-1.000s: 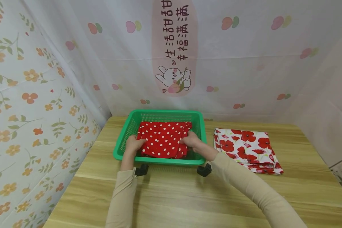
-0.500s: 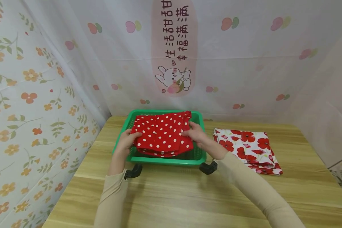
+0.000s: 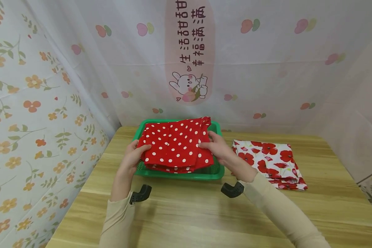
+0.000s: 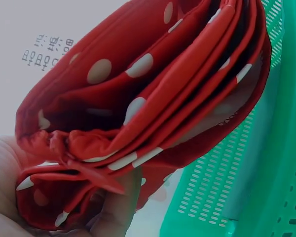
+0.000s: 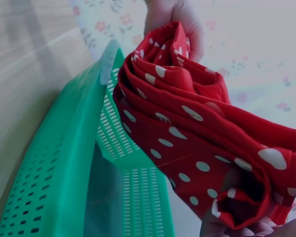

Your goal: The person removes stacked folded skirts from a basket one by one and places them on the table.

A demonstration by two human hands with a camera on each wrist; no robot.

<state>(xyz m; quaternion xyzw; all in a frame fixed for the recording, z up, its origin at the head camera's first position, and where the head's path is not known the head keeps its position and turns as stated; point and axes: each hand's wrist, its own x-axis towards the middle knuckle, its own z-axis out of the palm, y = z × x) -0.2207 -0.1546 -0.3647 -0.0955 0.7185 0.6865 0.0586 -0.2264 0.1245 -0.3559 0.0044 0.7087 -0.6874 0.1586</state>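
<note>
Head view: red cloth (image 3: 173,144), white-dotted, folded in several layers.

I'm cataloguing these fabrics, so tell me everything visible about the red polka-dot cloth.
The red polka-dot cloth is bright red with scattered white dots and looks like thin, soft fabric. It is folded into a roughly rectangular bundle; the wrist views show its many stacked layers and rounded folds. It is held up over the green basket, with the left hand gripping one end and the right hand the other, thumbs on top. Its unfolded shape cannot be told.
</note>
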